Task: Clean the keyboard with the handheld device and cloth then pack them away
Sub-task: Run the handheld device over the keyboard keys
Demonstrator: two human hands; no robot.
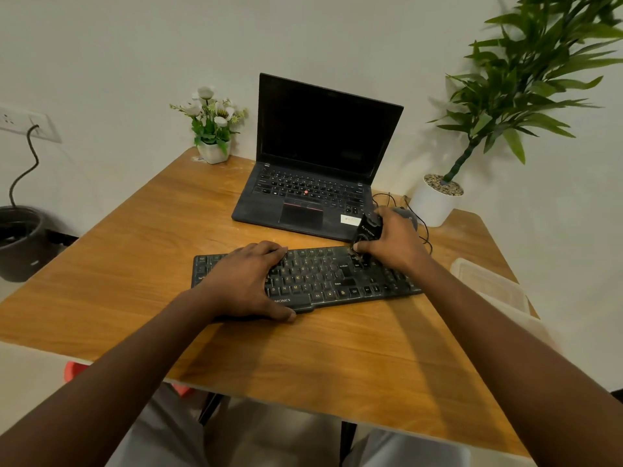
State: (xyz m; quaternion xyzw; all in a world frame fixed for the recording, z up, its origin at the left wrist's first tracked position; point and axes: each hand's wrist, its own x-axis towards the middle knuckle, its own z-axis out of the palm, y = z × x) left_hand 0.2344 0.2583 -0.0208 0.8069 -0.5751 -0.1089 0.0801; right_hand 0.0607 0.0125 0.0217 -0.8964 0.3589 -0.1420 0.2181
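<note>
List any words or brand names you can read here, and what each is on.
"BRONICS": keyboard front edge, start hidden by left hand.
"Ctrl", "Alt": keyboard keys, faint.
Device in right hand: white lettering, too blurred.
Laptop sticker: unreadable.

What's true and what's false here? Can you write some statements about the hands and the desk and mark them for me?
1. The right hand grips a small black handheld device over the black keyboard. True.
2. The open black laptop has its screen lit up. False: the screen is dark.
3. The left hand rests flat on the keyboard. True.
4. The small white pot of white flowers stands on the keyboard. False: it stands on the wooden table, left of the laptop.
</note>
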